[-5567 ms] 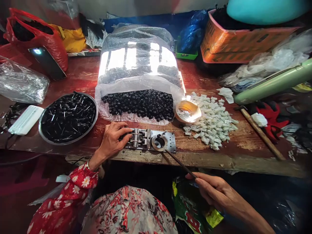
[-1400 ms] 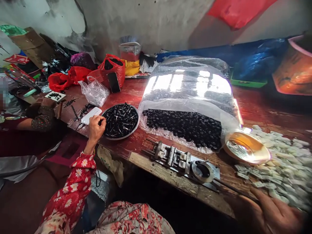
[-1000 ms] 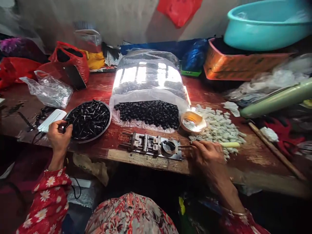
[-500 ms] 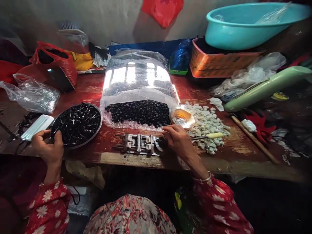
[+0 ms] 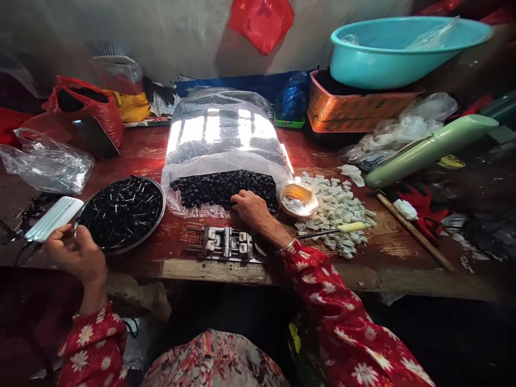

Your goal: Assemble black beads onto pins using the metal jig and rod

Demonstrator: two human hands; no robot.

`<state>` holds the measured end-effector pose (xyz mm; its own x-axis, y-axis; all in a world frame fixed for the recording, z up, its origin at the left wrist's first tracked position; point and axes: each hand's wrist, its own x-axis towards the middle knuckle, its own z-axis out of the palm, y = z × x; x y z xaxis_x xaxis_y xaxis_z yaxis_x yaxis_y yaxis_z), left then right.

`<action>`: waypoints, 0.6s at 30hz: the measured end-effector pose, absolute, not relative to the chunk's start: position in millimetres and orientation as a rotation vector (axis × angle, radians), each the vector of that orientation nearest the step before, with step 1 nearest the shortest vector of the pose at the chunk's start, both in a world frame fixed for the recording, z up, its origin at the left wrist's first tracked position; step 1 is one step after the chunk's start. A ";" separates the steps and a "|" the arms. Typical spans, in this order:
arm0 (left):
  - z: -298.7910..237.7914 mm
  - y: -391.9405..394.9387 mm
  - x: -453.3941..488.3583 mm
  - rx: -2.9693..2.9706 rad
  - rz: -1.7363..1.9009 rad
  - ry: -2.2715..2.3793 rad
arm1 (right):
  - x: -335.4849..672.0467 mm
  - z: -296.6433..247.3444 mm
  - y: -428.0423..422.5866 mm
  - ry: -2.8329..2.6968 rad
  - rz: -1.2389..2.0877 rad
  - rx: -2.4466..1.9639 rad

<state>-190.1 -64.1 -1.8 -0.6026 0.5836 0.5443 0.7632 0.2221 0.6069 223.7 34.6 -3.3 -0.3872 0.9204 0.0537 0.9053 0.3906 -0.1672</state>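
My right hand point(image 5: 252, 208) reaches into the mouth of a clear plastic bag point(image 5: 226, 140) full of small black round parts point(image 5: 209, 188); its fingers curl down among them, and what they hold is hidden. My left hand point(image 5: 74, 253) hovers at the near rim of a round metal tray point(image 5: 159, 212) heaped with black parts with metal pins, fingers pinched together on something small. A metal jig point(image 5: 221, 244) is fixed at the table's front edge between my hands.
A small shiny bowl point(image 5: 298, 200) and a pile of white pieces point(image 5: 334, 207) lie right of the bag, with a yellow-handled tool point(image 5: 342, 228) across them. A white flat object point(image 5: 52, 217), crumpled plastic point(image 5: 44, 164), red bags, an orange box point(image 5: 355, 105) and a teal basin point(image 5: 399, 48) crowd the table.
My right hand left the jig, where it had laid down the yellow-handled tool, and moved up into the bag's opening. My left hand stayed by the tray's rim.
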 end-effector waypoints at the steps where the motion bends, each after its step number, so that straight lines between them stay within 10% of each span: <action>1: -1.5 -62.7 -189.8 -1.188 -1.378 -2.275 | 222.7 -3.5 34.0 -2.502 0.162 -1.655; 11: 8.2 -83.9 -159.4 -1.149 -1.343 -1.871 | 231.2 -3.9 17.6 -2.441 0.160 -1.633; 18: 25.7 -51.1 -56.9 -2.233 -1.349 -1.702 | 236.8 -10.4 5.6 -2.211 0.375 -1.581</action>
